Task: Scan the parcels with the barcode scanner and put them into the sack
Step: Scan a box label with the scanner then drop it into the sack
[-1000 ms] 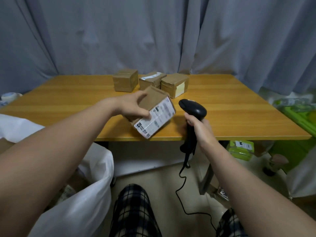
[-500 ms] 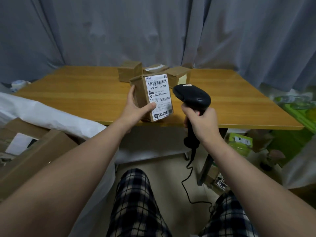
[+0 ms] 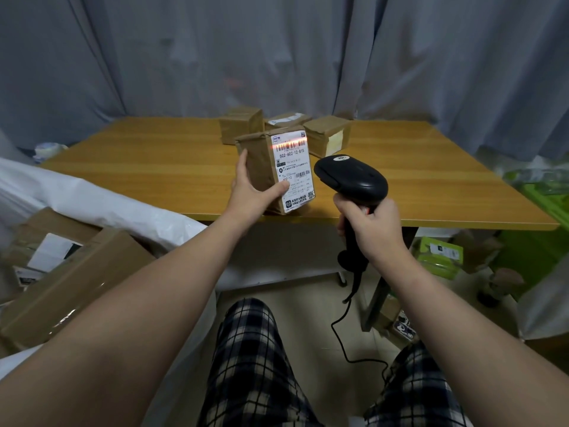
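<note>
With the left hand [image 3: 251, 194] gripping the upright parcel [image 3: 277, 172] over the table's [image 3: 431, 180] near edge and the right hand [image 3: 371, 224] clasping the barcode scanner [image 3: 351, 180], scanning appears underway; next, transfer left into the sack [image 3: 101, 208].

Left hand [image 3: 251, 192] holds parcel [image 3: 277, 171]; right hand [image 3: 374, 229] aims scanner [image 3: 351, 178].

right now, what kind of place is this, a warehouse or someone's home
Likely a room at home set up for parcel sorting, not a warehouse: grey curtains hang as a backdrop, taped parcels sit on a wooden table, and a white sack lies beside it.
</note>
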